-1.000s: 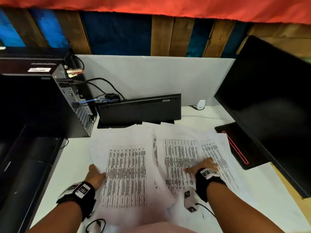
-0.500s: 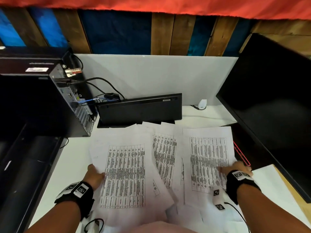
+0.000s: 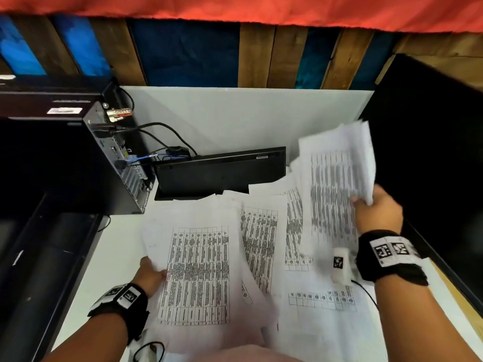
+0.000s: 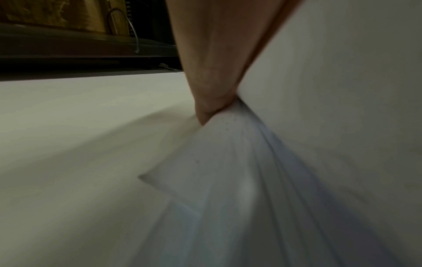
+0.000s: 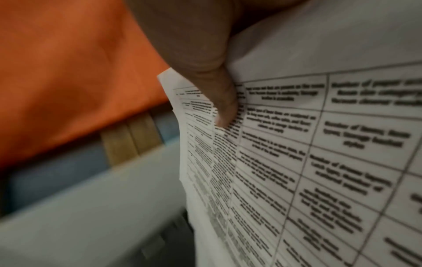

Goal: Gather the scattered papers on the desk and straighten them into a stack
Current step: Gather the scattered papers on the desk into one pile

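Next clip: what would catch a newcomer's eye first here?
The right hand lifting a fanned bunch of printed sheets off the desk's right side, beside the dark monitor. Next, the loose table-printed papers overlapping across the white desk, with the left hand gripping the edge of the leftmost sheet.

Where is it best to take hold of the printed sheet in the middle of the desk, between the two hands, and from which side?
Probably at the middle sheet's far edge, reaching from the right hand's side. Its near end lies tucked under the sheet at the left hand, while the far end lies on top, exposed. The fingers could slide under there.
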The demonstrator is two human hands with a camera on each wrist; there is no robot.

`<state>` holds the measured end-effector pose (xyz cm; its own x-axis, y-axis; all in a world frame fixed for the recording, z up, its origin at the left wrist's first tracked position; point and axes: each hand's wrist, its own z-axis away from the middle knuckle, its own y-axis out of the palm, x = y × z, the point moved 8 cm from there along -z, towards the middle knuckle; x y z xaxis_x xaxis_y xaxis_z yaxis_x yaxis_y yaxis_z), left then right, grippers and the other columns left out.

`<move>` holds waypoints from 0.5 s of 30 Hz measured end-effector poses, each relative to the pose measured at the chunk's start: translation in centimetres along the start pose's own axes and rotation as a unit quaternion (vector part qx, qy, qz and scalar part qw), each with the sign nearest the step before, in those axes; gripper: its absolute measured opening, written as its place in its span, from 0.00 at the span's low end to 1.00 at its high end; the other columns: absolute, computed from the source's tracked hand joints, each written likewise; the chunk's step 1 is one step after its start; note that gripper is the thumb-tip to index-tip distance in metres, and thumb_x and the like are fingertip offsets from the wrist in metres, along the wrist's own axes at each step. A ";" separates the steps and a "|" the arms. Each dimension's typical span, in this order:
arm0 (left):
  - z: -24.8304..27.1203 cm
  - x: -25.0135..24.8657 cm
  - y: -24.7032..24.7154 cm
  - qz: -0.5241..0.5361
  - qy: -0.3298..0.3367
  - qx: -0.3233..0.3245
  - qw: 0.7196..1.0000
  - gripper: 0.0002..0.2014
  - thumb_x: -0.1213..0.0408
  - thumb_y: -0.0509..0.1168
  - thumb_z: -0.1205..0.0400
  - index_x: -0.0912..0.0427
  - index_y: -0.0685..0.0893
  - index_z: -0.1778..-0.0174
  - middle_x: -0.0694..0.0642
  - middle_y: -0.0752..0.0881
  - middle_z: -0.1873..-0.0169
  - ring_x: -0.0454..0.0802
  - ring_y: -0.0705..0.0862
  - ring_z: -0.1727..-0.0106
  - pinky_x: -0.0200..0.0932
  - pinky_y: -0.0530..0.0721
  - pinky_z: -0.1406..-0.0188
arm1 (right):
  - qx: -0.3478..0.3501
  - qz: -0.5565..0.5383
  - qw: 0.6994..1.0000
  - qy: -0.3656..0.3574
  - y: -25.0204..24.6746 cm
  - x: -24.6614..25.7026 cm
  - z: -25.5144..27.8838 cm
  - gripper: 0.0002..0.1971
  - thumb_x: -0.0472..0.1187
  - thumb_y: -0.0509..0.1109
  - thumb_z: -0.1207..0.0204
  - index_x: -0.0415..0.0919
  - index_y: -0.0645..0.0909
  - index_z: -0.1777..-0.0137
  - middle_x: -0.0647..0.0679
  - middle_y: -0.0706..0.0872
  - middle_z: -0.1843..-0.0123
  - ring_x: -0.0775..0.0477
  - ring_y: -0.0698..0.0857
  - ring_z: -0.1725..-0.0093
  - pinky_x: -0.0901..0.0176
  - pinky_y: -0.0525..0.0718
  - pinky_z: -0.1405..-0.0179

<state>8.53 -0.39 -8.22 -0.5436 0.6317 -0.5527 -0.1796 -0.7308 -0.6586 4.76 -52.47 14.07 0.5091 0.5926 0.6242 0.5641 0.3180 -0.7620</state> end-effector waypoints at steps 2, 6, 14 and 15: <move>-0.2 0.1 0.0 0.007 -0.001 0.004 1.000 0.20 0.74 0.65 0.20 0.77 0.66 0.37 0.73 0.75 0.42 0.67 0.75 0.34 0.51 0.70 0.36 | -0.042 -0.110 0.991 -0.056 -3.3 4.1 0.2 0.13 0.42 0.72 0.26 0.44 0.82 0.42 0.44 0.86 0.59 0.45 0.85 0.58 0.60 0.79 0.55; -0.3 0.4 0.3 0.015 -0.001 0.021 1.000 0.22 0.74 0.64 0.19 0.76 0.64 0.33 0.64 0.72 0.48 0.67 0.75 0.34 0.50 0.71 0.36 | -0.017 -0.354 0.927 -0.123 -7.6 11.1 2.3 0.11 0.35 0.75 0.27 0.51 0.81 0.51 0.57 0.84 0.59 0.68 0.83 0.62 0.71 0.83 0.58; 0.1 0.2 0.2 0.049 -0.019 0.034 0.998 0.20 0.69 0.60 0.16 0.75 0.63 0.33 0.72 0.74 0.37 0.66 0.75 0.31 0.50 0.71 0.34 | 0.262 -0.239 0.935 -0.010 8.7 10.5 9.4 0.15 0.34 0.77 0.31 0.41 0.81 0.45 0.49 0.87 0.62 0.47 0.85 0.66 0.68 0.82 0.77; 0.4 0.2 0.2 0.069 -0.026 0.033 0.997 0.22 0.67 0.59 0.15 0.76 0.61 0.30 0.72 0.73 0.34 0.66 0.74 0.30 0.50 0.70 0.33 | 0.294 -0.195 0.936 0.009 11.6 9.2 10.9 0.17 0.35 0.78 0.31 0.41 0.80 0.44 0.46 0.88 0.57 0.43 0.86 0.61 0.64 0.83 0.71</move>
<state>8.09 -0.50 -8.23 -0.6079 0.5106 -0.6080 -0.1526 -0.8266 -0.5416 8.88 -35.26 9.04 0.3527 0.3355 0.8735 0.2564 0.8631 -0.4350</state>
